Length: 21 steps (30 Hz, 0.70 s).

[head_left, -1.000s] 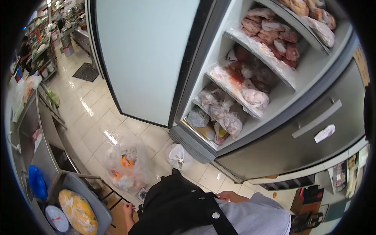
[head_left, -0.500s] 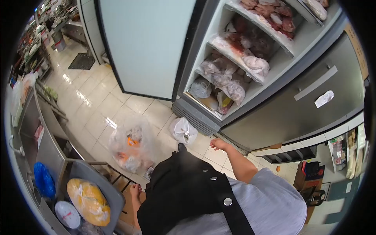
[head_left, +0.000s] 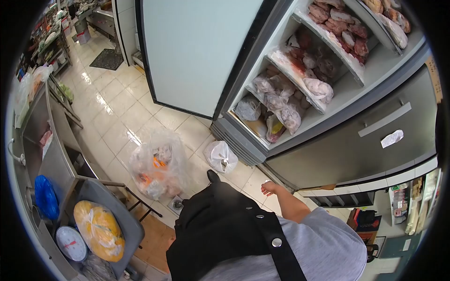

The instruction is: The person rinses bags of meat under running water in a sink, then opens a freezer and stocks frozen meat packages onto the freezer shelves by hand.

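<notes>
My right hand point(head_left: 269, 188) hangs beside the black apron point(head_left: 220, 225), its fingers loosely curled, and I see nothing in it. It is closest to a knotted white plastic bag point(head_left: 221, 157) on the floor, without touching it. Of my left hand only a sliver of skin shows at the apron's left edge; its fingers are hidden. Left of my shoe point(head_left: 213, 176) a large clear plastic bag point(head_left: 159, 164) with orange and pale contents sits on the tiles. Ahead stands an open upright freezer, its shelves point(head_left: 300, 70) loaded with bagged and loose meat.
The freezer door point(head_left: 197, 51) is swung open to the left. A grey chair point(head_left: 133, 225) bears a yellow bundle in clear plastic point(head_left: 99, 229). Nearby are a round dial scale point(head_left: 71, 243), a blue bag point(head_left: 46, 196) and a steel counter point(head_left: 56, 154). A closed steel door point(head_left: 365, 126) is on the right.
My view has shifted slightly, so the freezer sits farther right and lower. My left hand, visible before beside the apron, is now almost wholly hidden. The bags on the floor have stayed put.
</notes>
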{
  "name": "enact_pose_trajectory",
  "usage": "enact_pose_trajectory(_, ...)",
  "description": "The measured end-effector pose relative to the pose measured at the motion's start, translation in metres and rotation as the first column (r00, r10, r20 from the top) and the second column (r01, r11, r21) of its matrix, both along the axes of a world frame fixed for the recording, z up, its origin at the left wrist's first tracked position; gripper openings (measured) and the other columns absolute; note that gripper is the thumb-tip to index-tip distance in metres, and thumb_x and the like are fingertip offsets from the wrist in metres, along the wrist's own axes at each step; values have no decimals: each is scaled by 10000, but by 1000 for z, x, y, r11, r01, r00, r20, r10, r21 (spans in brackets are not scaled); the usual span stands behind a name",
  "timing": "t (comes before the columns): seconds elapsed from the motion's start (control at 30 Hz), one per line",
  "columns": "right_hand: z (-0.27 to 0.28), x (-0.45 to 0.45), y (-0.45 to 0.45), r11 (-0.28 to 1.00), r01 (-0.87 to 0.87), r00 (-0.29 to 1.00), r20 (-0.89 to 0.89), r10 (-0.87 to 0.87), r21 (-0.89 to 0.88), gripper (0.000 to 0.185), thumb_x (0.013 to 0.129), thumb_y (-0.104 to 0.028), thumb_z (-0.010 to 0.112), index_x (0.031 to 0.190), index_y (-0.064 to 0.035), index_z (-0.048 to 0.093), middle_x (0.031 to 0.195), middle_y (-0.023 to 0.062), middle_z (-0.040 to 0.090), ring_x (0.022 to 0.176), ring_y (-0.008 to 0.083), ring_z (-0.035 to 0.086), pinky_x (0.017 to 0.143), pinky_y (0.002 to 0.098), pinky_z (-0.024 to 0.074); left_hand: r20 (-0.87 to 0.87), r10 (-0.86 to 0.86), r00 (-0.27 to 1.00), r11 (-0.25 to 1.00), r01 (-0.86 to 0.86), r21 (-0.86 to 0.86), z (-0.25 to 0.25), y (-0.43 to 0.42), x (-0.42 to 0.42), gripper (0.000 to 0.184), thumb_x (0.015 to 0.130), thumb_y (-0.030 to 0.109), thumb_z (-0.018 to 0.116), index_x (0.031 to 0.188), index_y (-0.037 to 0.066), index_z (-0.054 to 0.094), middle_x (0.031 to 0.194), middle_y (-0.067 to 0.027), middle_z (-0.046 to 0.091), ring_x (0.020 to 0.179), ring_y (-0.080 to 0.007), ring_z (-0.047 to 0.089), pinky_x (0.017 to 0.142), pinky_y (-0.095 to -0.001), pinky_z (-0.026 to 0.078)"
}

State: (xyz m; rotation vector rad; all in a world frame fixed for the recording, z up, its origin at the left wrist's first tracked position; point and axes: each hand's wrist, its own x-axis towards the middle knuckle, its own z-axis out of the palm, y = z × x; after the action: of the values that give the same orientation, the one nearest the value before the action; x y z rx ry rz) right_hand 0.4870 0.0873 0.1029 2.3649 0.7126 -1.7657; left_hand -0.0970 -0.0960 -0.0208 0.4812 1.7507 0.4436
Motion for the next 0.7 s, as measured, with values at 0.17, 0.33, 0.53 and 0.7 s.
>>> enact_pose_trajectory(0.17,1,8,32,999,-14,1000,7,13,48,339,874,-344,416,800,-59,584,777,58,610,718,169,590,604,348,490,-47,-17,999,1000,17,1,0,34,-6,165,821,154,540,773,-2,524,576,-88,546,498,-160,529,437,-279,419)
enact_pose_trajectory(0.33,2,36,84,937,-238,969,126,212,256,358,879,-353,430,782,-54,600,725,71,610,642,157,576,544,305,471,124,229,965,962,-244,124,-4,101,2,167,851,192,542,818,30,515,659,-78,576,529,-144,545,451,-249,410)
enact_pose_trajectory(0.53,34,107,206,529,-185,913,344,-219,828,442,789,-376,591,970,27,569,890,212,624,866,364,593,739,406,460,28,147,989,988,-148,48,36,169,52,152,858,209,540,904,64,523,765,-60,597,618,-130,565,515,-252,419)
enact_pose_trajectory(0.7,109,146,321,421,-321,659,519,-544,848,751,738,-499,624,1210,41,402,1241,254,425,1152,400,401,963,414,332,-2,51,999,999,-51,3,44,183,95,169,870,220,520,948,71,532,799,-67,605,656,-145,583,545,-263,427)
